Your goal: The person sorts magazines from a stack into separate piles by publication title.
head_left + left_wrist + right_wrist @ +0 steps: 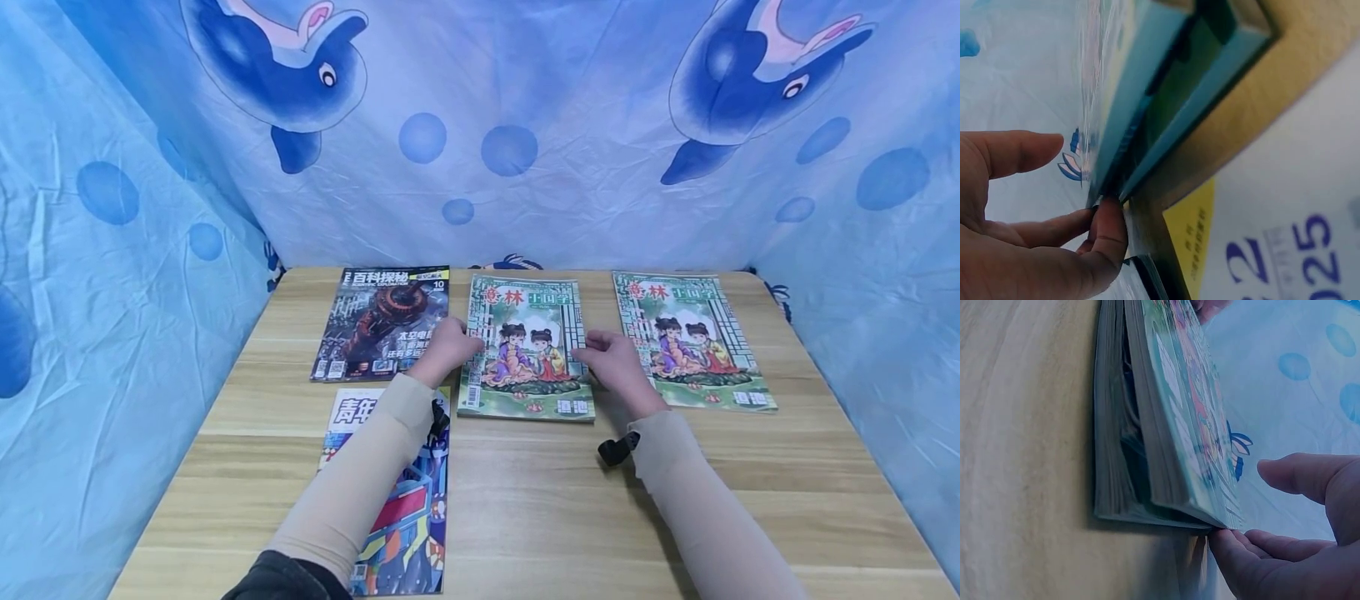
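Two green-covered magazines (528, 358) lie one on top of the other in the middle of the table, the upper cover showing two cartoon figures. At their left edge is my left hand (448, 346), fingertips against the side of the pile and thumb held apart from it in the left wrist view. My right hand (617, 362) touches the right edge with its fingertips, its thumb also raised away. From the right wrist view, the upper magazine (1172, 444) sits over the lower one (1110, 456) with a narrow gap between them.
Right of the pile lies another magazine (693, 350) with the same green cover. A dark magazine (375, 321) sits to the left, partly behind my left hand. Below it is a colourful magazine (408, 533), overlapped by my left forearm. Blue dolphin-print cloth (585, 208) surrounds the wooden table (540, 517).
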`<control>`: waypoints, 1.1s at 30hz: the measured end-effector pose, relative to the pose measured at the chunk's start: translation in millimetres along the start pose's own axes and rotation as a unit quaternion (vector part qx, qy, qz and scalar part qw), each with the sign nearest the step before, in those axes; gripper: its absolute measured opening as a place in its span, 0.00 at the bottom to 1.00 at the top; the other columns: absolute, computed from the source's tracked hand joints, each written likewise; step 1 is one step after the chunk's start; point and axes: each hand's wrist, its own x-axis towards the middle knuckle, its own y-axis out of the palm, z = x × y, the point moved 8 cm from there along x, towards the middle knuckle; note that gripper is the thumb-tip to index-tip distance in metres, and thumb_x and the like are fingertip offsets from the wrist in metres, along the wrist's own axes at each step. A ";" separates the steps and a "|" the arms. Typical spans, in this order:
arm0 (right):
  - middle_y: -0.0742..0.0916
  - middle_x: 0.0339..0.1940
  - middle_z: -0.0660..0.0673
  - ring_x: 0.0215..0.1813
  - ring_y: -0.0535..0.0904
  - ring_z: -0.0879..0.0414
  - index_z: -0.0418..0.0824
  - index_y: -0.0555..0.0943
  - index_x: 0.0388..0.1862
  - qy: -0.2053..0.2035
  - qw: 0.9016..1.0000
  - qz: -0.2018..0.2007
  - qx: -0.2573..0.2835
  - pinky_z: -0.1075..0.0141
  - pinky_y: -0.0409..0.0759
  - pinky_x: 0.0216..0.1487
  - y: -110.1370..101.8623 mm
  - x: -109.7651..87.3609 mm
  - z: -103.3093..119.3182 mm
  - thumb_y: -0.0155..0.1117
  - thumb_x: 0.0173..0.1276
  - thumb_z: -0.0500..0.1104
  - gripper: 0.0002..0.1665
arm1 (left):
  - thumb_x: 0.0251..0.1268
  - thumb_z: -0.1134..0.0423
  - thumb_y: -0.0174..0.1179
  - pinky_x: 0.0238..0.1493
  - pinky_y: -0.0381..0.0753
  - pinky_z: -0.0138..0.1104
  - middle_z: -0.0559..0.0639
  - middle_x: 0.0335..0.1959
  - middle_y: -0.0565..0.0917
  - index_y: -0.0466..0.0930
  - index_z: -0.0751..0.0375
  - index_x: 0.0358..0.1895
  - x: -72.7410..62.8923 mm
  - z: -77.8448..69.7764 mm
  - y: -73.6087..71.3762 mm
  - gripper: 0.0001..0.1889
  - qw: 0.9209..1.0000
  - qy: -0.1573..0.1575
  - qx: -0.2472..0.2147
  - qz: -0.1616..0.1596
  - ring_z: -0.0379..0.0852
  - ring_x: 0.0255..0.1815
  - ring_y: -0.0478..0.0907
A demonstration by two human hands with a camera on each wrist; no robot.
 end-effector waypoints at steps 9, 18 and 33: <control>0.74 0.72 0.35 0.70 0.70 0.41 0.32 0.64 0.77 0.000 1.000 0.002 0.002 0.51 0.71 0.68 -1.2 0.5 2.5 0.68 0.72 0.46 0.41 | 0.64 0.68 0.66 0.51 0.81 0.47 0.64 0.56 0.76 0.63 0.69 0.70 3.1 -2.2 0.7 0.33 0.997 0.035 -0.065 0.014 0.58 0.52 0.78; 0.73 0.72 0.36 0.70 0.71 0.43 0.33 0.64 0.78 0.012 1.000 0.005 0.020 0.52 0.72 0.67 -0.1 1.8 -2.4 0.68 0.72 0.45 0.41 | 0.64 0.75 0.62 0.43 0.86 0.47 0.63 0.68 0.70 0.48 0.58 0.81 -3.4 5.7 10.6 0.45 0.978 0.002 -0.181 0.100 0.58 0.45 0.84; 0.70 0.75 0.35 0.73 0.68 0.42 0.32 0.60 0.79 0.009 0.999 0.029 0.025 0.53 0.68 0.71 -1.9 -0.1 -6.4 0.69 0.71 0.46 0.45 | 0.69 0.79 0.56 0.45 0.86 0.48 0.64 0.57 0.78 0.51 0.45 0.81 -7.8 2.7 13.2 0.43 0.937 -0.014 -0.328 0.119 0.57 0.45 0.84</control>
